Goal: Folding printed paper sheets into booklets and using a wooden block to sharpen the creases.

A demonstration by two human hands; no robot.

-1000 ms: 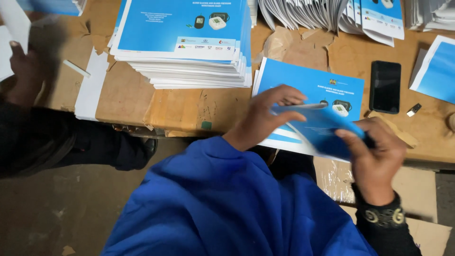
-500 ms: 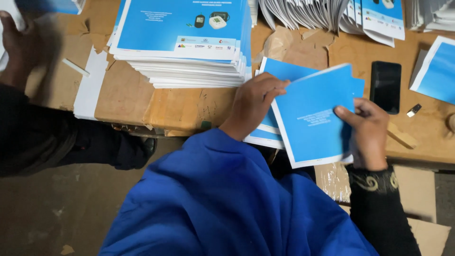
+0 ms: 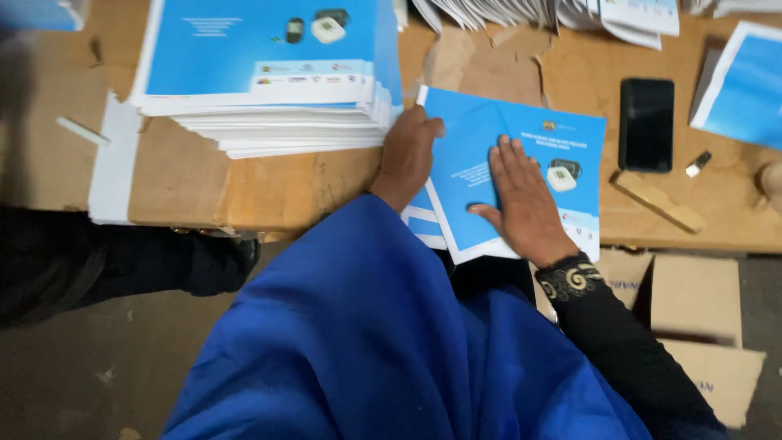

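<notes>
Meanwhile, the right hand (image 3: 525,200) presses flat, fingers spread, on a blue leaflet (image 3: 521,147) while the left hand (image 3: 407,155) steadies its nine-o'clock edge, gripping nothing, on the desk (image 3: 277,183).

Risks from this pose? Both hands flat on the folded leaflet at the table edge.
1. The blue leaflet under the right hand and left hand overhangs the table edge; it might slide off once released.
2. The tall leaflet stack sits right beside the left hand; a nudge could skew it.
3. The phone lies close and could get knocked.
</notes>
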